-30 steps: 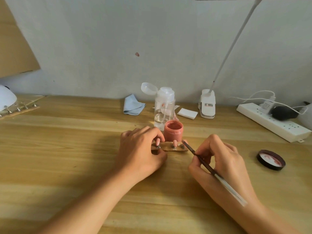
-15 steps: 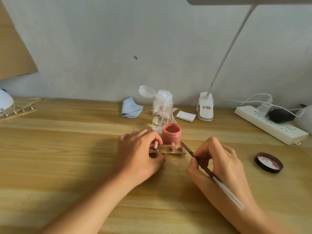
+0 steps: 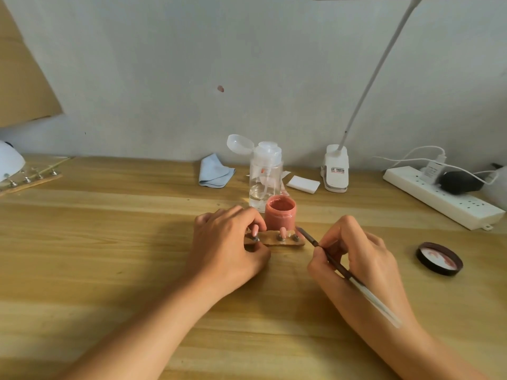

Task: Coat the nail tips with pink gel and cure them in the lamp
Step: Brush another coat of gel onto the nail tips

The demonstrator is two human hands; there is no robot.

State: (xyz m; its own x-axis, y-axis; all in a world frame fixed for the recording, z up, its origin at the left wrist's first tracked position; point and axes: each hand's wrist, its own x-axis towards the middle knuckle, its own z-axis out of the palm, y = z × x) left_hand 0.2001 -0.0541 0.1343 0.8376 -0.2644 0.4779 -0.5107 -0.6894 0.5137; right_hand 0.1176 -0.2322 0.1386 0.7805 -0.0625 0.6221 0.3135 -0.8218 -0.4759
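A small wooden holder strip (image 3: 270, 239) with nail tips on metal pegs lies in the middle of the table. My left hand (image 3: 227, 248) pinches its left end, beside a pink nail tip (image 3: 255, 230). A second pink tip (image 3: 282, 231) stands near the strip's right end. My right hand (image 3: 354, 256) grips a thin brush (image 3: 329, 256), whose bristle end hovers just right of the strip. An open jar of pink gel (image 3: 280, 213) stands right behind the strip. The curing lamp (image 3: 9, 163) is partly in view at the far left edge.
A clear pump bottle (image 3: 265, 174) stands behind the jar. The jar's black lid (image 3: 439, 258) lies at the right. A second holder strip (image 3: 30, 180) rests by the lamp. A blue cloth (image 3: 215, 174), white pads (image 3: 303, 184), a desk lamp clamp (image 3: 336, 170) and a power strip (image 3: 441, 197) line the back.
The brush tip has drawn back a little to the right, off the strip's end. My left hand keeps its hold on the strip. The camera view has shifted slightly.
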